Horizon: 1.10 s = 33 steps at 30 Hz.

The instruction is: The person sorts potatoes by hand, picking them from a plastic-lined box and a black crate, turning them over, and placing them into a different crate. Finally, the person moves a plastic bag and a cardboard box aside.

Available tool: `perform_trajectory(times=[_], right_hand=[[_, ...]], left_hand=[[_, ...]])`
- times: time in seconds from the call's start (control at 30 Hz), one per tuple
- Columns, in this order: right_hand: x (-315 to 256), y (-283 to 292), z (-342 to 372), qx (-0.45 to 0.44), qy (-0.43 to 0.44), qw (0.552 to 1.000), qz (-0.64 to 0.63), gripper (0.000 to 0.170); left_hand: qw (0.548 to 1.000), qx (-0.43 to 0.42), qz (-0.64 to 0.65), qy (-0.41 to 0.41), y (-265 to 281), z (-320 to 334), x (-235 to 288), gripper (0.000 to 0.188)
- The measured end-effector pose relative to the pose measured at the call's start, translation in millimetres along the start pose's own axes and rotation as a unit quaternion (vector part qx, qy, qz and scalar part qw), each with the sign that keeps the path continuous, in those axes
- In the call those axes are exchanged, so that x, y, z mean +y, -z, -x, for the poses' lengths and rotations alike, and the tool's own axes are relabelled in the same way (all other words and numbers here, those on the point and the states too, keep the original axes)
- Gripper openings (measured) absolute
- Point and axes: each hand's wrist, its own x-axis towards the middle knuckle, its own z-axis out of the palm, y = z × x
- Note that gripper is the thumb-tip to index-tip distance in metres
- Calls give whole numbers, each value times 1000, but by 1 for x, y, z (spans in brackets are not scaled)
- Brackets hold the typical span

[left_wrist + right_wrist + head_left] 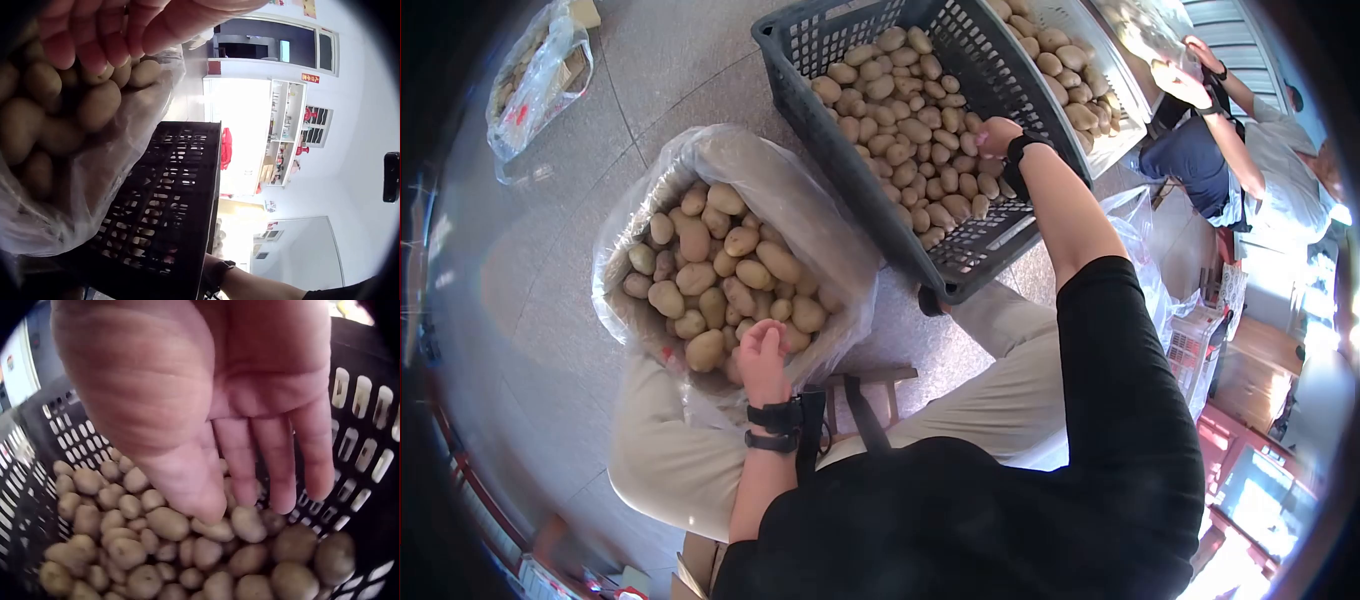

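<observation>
My left hand (pixel 763 362) hangs over the near edge of a clear plastic bag (pixel 612 262) full of large potatoes (pixel 696 276). In the left wrist view its loosely bent fingers (pixel 92 55) point down at the potatoes, with nothing in them. My right hand (pixel 997 137) is inside a black slatted plastic crate (pixel 825 150), near its right wall. Smaller potatoes (pixel 915 130) fill much of that crate. The right wrist view shows the right hand's fingers (pixel 273 450) stretched downward, their tips right at the top potatoes, gripping none.
Beyond the black crate stands a white crate (pixel 1138 125) holding more potatoes. Another plastic bag (pixel 550 85) lies on the tiled floor (pixel 670 60) at upper left. A second person (pixel 1280 165) sits at the right. Between my legs is a low wooden stool (pixel 890 375).
</observation>
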Motion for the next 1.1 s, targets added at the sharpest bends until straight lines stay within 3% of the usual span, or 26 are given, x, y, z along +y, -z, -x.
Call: perform_trajectory(times=[0.07,0.13,0.23,0.33,0.43,0.47,0.57,0.67,1.1], right_hand=[[15,-12,-13,-42,14,997,57,18],[25,-27,-18,-97,1,995,16,23],[58,-106,-58,-83,-131,981,-115,42],[37,-114,-41,-85,-152,985,-13,66],[5,-65,-21,-34,-195,976,-89,80],[6,-61,-27,-66,-194,976,-71,83],[-19,-52,-21,-47,-239,970,15,82],[-11,-70,-26,-8,-203,979,32,81],[0,-62,-26,-47,-167,985,14,82]], left_hand=[[1000,-1,13,10,-3,-1,4,13],[999,4,23,24,-6,-4,6,14],[999,7,39,35,-6,-9,7,14],[998,17,45,46,-5,-12,7,14],[997,17,50,49,-6,-16,7,13],[997,18,46,51,-7,-16,8,12],[997,20,48,52,-8,-16,10,12],[997,19,50,53,-8,-16,10,12],[996,12,64,64,-12,-17,11,13]])
